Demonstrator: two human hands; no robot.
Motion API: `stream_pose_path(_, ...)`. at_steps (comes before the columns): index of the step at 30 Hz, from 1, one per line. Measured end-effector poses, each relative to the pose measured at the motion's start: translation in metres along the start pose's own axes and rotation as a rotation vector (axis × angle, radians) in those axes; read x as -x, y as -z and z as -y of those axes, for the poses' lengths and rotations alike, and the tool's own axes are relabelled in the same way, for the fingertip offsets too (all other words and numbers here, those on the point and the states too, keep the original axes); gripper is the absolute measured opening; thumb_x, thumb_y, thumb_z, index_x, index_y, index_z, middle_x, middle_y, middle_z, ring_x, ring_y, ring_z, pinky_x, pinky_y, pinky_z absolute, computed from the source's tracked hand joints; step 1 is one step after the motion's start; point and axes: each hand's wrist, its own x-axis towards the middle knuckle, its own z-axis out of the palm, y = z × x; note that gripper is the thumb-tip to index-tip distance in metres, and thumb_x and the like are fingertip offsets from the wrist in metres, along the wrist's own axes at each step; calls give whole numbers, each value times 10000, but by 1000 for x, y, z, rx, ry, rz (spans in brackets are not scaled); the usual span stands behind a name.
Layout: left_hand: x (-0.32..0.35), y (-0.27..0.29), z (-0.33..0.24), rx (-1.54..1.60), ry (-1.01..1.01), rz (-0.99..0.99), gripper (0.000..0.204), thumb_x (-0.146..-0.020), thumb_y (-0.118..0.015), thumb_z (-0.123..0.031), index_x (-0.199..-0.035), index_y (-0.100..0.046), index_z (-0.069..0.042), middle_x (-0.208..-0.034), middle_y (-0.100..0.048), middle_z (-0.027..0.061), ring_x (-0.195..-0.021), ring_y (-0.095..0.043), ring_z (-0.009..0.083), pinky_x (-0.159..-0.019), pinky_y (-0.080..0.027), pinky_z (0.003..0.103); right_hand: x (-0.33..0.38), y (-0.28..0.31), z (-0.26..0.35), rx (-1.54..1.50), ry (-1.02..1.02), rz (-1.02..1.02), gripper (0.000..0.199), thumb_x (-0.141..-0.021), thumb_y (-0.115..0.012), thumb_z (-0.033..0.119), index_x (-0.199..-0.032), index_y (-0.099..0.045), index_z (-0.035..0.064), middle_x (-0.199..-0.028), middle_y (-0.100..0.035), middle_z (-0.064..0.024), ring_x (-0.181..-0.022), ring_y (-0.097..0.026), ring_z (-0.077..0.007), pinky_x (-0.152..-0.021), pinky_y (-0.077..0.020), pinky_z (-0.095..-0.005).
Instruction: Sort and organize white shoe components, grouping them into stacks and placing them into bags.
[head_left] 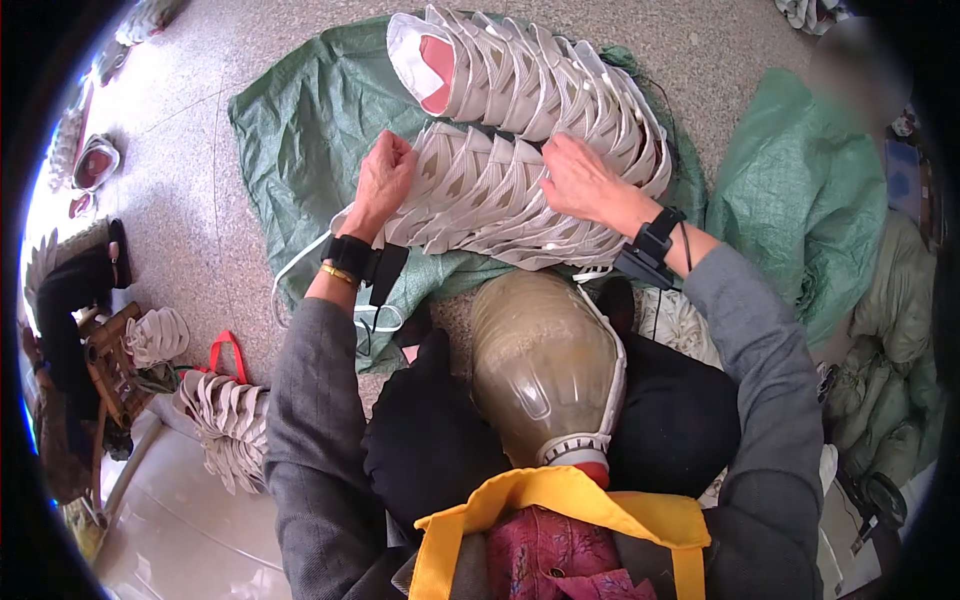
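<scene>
The floor (pixel 200 230) is speckled grey stone, polished, with daylight glaring off it at 10 o'clock. A crumpled green woven sheet (pixel 290 130) lies spread on it toward 12 o'clock, and a 2nd green sheet (pixel 800 200) is heaped at 3 o'clock. Below that, at 4 o'clock, sits a bundle of olive-green padded cloth (pixel 890 380). At 8 o'clock a low wooden frame (pixel 110 360) stands beside a smooth white panel (pixel 190 520) that catches the light. At 9 o'clock a dark garment (pixel 70 290) lies on the floor.
</scene>
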Motion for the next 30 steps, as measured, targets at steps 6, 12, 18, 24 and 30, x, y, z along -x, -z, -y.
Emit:
stream_pose_path(6,7,-4,-7,15,72,-18,163,-886,-587,-138,-913,-518,7,-749,-622,127,-692,-594,201,-675,-485,344,-11,16,15,33,-190,228,416,-648,-690,150,-976,-618,-96,-1096,-565,-271,-1086,-554,-388,-916,-475,-475)
stream_pose_path(12,11,-7,-6,76,82,-54,174,-889,-604,-148,-911,-519,3,-721,-597,93,-667,-558,167,-651,-474,329,-7,-5,19,90,-227,141,489,-623,-678,98,-1046,-526,-94,-1069,-534,-253,-1088,-517,-403,-930,-450,-456)
stream_pose_path(18,14,-6,2,111,95,-78,161,-889,-605,-143,-911,-521,-6,-714,-576,67,-656,-528,138,-625,-458,311,3,-17,20,67,4,-279,383,-633,-683,37,-969,-516,-36,-1007,-523,-201,-993,-519,-361,-886,-432,-443)
stream_pose_path(24,18,-4,8,195,125,-54,133,-932,-591,-153,-932,-517,-43,-741,-494,-34,-658,-423,57,-569,-358,235,4,-17,18,2,-88,-225,429,-632,-733,62,-988,-510,-20,-1012,-523,-191,-1007,-507,-359,-911,-431,-424)
stream_pose_path(30,20,-2,7,281,174,-45,154,-929,-602,-171,-930,-513,-45,-732,-495,-36,-650,-422,55,-561,-355,234,3,-13,13,-99,-93,-216,437,-648,-755,85,-981,-500,-40,-971,-573,-219,-997,-532,-371,-909,-434,-426)
